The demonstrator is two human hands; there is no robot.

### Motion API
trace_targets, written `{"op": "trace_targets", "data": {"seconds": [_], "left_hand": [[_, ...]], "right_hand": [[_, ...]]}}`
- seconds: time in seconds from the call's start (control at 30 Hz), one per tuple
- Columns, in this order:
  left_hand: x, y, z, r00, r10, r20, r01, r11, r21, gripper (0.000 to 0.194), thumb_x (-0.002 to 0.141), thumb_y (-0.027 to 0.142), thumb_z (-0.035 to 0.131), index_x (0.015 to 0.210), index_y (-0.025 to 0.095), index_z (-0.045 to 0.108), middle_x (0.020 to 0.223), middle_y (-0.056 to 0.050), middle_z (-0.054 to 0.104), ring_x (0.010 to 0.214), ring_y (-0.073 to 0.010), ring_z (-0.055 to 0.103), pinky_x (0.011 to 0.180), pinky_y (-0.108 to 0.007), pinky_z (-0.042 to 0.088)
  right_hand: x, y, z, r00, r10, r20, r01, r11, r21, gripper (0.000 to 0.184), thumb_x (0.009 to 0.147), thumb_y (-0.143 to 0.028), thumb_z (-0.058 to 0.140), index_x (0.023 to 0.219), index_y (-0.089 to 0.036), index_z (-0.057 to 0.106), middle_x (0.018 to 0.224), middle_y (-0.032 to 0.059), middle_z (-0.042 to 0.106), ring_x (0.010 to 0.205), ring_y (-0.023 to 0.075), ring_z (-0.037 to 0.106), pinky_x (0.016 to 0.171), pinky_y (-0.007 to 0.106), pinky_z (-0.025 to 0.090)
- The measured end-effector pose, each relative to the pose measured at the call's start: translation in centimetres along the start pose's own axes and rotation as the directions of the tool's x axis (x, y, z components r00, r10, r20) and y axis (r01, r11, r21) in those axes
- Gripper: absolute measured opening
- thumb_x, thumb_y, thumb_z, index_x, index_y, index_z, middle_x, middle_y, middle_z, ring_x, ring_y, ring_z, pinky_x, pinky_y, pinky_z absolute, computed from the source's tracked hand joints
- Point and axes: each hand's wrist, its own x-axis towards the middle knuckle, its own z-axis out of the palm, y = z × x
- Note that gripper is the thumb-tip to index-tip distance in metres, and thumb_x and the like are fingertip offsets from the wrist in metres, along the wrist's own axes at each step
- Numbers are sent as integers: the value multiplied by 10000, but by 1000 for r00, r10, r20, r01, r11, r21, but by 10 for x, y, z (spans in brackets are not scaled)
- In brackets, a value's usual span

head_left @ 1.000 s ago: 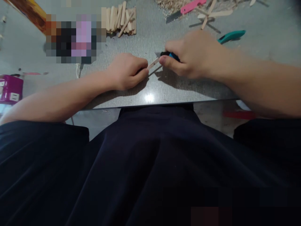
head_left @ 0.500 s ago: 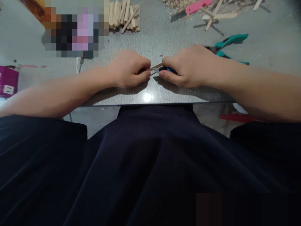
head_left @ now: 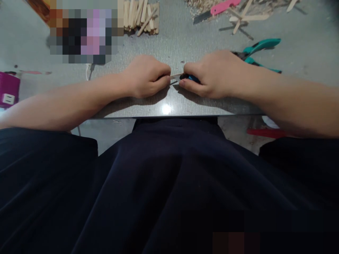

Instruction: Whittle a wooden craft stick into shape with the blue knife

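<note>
We work over a grey tabletop [head_left: 182,44], with both hands near its edge, probably so the forearms can rest low and steady. The right hand [head_left: 217,74] is closed around a blue-and-black cutter, and the left hand [head_left: 147,77] pinches a thin wooden stick. Beyond the right hand lie green-handled pliers [head_left: 265,44], spread open; further off, left of centre, is a pile of sticks [head_left: 141,17], and a pink-handled blade [head_left: 225,7] lies by wood shavings, all seemingly set back to give our hands room. The cutter [head_left: 194,79] points toward the left hand, its blade beside the stick (whether they touch, we cannot tell). The stick [head_left: 177,75] spans the gap between our fingertips, likely gripped short to limit flexing.
</note>
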Motion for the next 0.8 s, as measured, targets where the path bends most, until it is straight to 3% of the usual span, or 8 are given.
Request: {"op": "trace_targets", "data": {"seconds": [0.17, 0.3, 0.4, 0.57, 0.8], "left_hand": [[1, -5, 3, 997, 66, -49, -68, 997, -26, 459, 1112, 746, 495, 896, 394, 694, 610, -35, 515, 756, -348, 555, 773, -496, 391], [0, -2, 3, 999, 45, -25, -45, 999, 3, 452, 1132, 712, 497, 928, 385, 734, 626, -41, 570, 784, -350, 591, 798, -507, 428], [-2, 0, 3, 999, 25, -22, -24, 999, 30, 460, 1137, 695, 497, 951, 380, 776, 648, -50, 603, 831, -363, 634, 837, -511, 452], [0, -2, 5, 999, 33, -28, -33, 999, 15, 476, 1160, 710, 504, 944, 389, 782, 634, -37, 613, 826, -353, 630, 837, -516, 461], [1, 10, -1, 996, -83, 14, 83, 996, 21, 411, 1133, 644, 550, 869, 392, 740, 674, -49, 618, 820, -348, 593, 873, -535, 437]], "right_hand": [[0, -3, 1, 1000, 8, -4, -9, 998, -67, 777, 1241, -776, 268, 1460, -329, 865, 1009, 177, 886, 1003, 433, 818, 869, 549, 559], [-1, -6, -1, 1000, 9, 13, -8, 994, -108, 813, 1238, -765, 218, 1488, -355, 873, 1032, 175, 904, 1011, 455, 815, 846, 557, 569], [-2, -9, -3, 1000, 13, 16, -12, 998, -65, 774, 1248, -773, 268, 1434, -296, 849, 958, 172, 872, 1002, 424, 806, 870, 523, 583], [-3, -11, -4, 999, 10, 33, -8, 998, -69, 743, 1258, -764, 236, 1320, -318, 827, 945, 174, 854, 917, 408, 781, 825, 539, 571], [-2, -5, -1, 998, 51, 32, -48, 996, -81, 774, 1275, -768, 301, 1422, -242, 849, 1028, 201, 887, 977, 403, 811, 900, 525, 587]]}}
